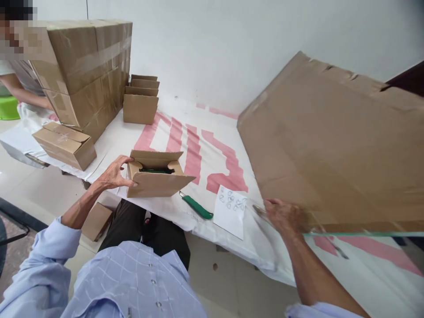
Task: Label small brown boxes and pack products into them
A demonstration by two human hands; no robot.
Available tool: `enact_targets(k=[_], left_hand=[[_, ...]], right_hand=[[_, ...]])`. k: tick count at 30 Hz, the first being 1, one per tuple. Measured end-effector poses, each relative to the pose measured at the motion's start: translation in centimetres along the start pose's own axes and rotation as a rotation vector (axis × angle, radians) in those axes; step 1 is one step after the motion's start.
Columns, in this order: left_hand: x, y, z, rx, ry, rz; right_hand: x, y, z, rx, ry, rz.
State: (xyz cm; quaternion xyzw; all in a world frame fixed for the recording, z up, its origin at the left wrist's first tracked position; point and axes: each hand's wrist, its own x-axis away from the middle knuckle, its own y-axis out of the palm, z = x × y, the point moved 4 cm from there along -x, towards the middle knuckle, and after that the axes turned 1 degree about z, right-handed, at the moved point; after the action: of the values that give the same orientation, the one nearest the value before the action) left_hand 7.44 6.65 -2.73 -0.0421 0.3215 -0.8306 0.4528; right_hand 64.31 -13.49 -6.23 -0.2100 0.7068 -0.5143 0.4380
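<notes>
My left hand (114, 173) grips the left end of a small open cardboard box (155, 183) on the table, fingers curled round its flap. Something dark green lies inside the box. My right hand (283, 216) is blurred and closed on the near edge of a large flat cardboard sheet (331, 141) that tilts up over the right of the table; a thin glass-like pane edge (364, 233) runs along under it.
A green-handled cutter (197, 206) and a white paper with small metal pieces (231, 210) lie near the table's front edge. Stacked taped cartons (86, 66), a closed small box (64, 145) and folded boxes (141, 99) stand at back left. Another person's arm (20, 90) shows far left.
</notes>
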Motion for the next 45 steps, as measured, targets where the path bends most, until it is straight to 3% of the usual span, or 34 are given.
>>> enact_targets(k=[3,6,9,12,16,20,25,28,31,35,39,45], left_hand=[[0.2,0.6,-0.1,-0.041,0.004,0.085],[0.6,1.1,0.1,-0.029,0.047,0.029],[1.4,1.1,0.0,0.044,0.051,-0.021],[2.5,1.1,-0.7,0.127,0.009,0.004],[3.5,2.6,-2.3,0.219,0.003,0.03],[4.1,5.6,-4.9,0.248,-0.044,0.108],[4.5,8.8,-6.4,0.116,-0.168,0.17],[4.7,9.0,-5.1,0.095,-0.108,0.252],[5.0,8.5,-3.0,0.061,-0.02,0.374],[5.3,8.1,0.0,-0.021,0.035,0.452],[5.1,8.0,2.4,-0.096,0.032,0.473],[4.0,8.5,4.6,-0.196,0.053,0.513]], right_hand=[[-0.6,-0.7,-2.6,-0.116,0.047,0.062],[-0.2,-1.7,-8.2,-0.283,-0.032,0.091],[2.0,-4.7,-16.4,-0.584,-0.361,0.144],[5.0,-8.7,-24.0,-0.675,-0.705,0.183],[7.3,-10.8,-30.1,-0.653,-0.941,0.114],[7.4,-9.3,-32.0,-0.65,-1.003,0.022],[6.9,-7.9,-31.5,-0.657,-0.97,-0.047],[6.6,-9.1,-31.1,-0.674,-0.926,-0.006],[6.7,-11.4,-31.2,-0.666,-0.866,0.131],[8.2,-14.5,-32.8,-0.623,-0.951,0.323],[9.1,-14.9,-35.3,-0.501,-1.088,0.271],[8.0,-13.0,-37.2,-0.247,-1.238,0.171]])
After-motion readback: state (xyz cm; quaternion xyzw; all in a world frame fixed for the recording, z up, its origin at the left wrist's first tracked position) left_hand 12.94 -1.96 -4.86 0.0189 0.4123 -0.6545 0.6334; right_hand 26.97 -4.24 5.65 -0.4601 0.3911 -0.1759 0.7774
